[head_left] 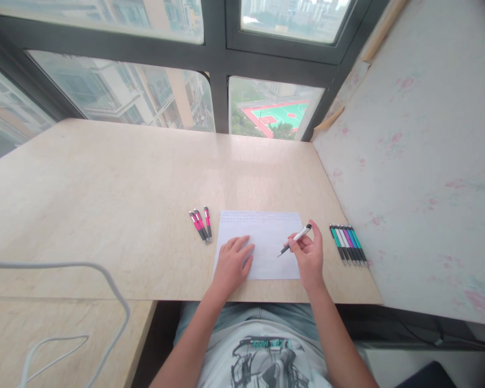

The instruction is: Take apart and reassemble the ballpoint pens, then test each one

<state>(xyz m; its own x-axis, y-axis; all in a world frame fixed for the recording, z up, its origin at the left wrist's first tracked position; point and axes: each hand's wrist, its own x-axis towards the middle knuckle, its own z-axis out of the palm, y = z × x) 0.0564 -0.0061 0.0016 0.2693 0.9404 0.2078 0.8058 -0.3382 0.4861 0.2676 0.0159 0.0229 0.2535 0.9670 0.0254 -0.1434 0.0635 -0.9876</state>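
A sheet of paper (267,253) lies on the table in front of me, with lines of small writing along its top edge. My left hand (233,263) rests flat on the paper's left side, its fingers spread. Over the right side, my right hand (310,256) grips a white and black pen (300,234), the tip pointing down and left toward the sheet. The index finger is raised by the pen's clicker end. Whether the tip touches the paper I cannot tell. Left of the sheet lie three pink and black pens (201,225).
To the right, several pens (347,245) in green, white, purple and blue lie side by side near the floral wall (408,178). A white cable (105,275) loops at the lower left. Windows (275,108) stand behind the wooden table (117,199).
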